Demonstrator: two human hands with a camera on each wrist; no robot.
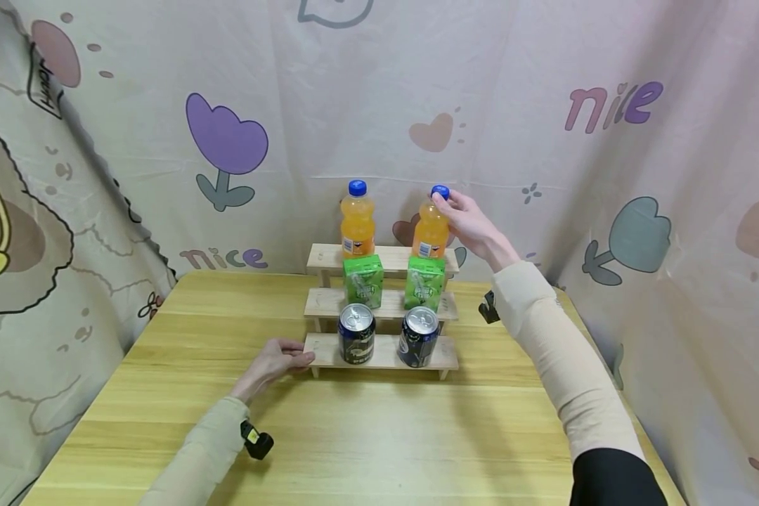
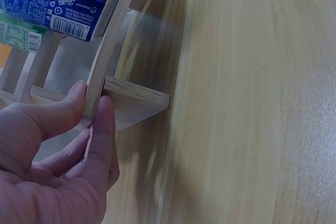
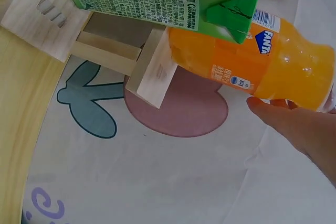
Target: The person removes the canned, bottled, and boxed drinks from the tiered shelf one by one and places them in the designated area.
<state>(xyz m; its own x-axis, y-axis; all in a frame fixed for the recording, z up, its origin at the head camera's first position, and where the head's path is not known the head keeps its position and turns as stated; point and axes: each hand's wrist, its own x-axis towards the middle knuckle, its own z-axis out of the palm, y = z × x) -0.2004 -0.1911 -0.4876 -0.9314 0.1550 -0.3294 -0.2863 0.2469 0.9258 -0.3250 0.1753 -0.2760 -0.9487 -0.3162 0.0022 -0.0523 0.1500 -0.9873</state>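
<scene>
A three-step wooden display rack (image 1: 321, 353) stands on the table. My left hand (image 1: 275, 365) pinches the left end of its lowest step, thumb on top and fingers beneath, as the left wrist view shows. On the top step, my right hand (image 1: 471, 223) holds the right-hand orange soda bottle (image 1: 430, 232) by its upper part, close under the blue cap. The bottle's base (image 3: 181, 51) is at the top step's edge, behind a green drink carton (image 1: 425, 282). A second orange soda bottle (image 1: 357, 228) stands upright to the left on the same step.
Another green carton (image 1: 363, 281) shares the middle step. Two dark blue cans, a left can (image 1: 357, 337) and a right can (image 1: 418, 341), stand on the lowest step. A printed curtain (image 1: 354, 84) hangs behind the wooden table (image 1: 379, 436) and along its sides.
</scene>
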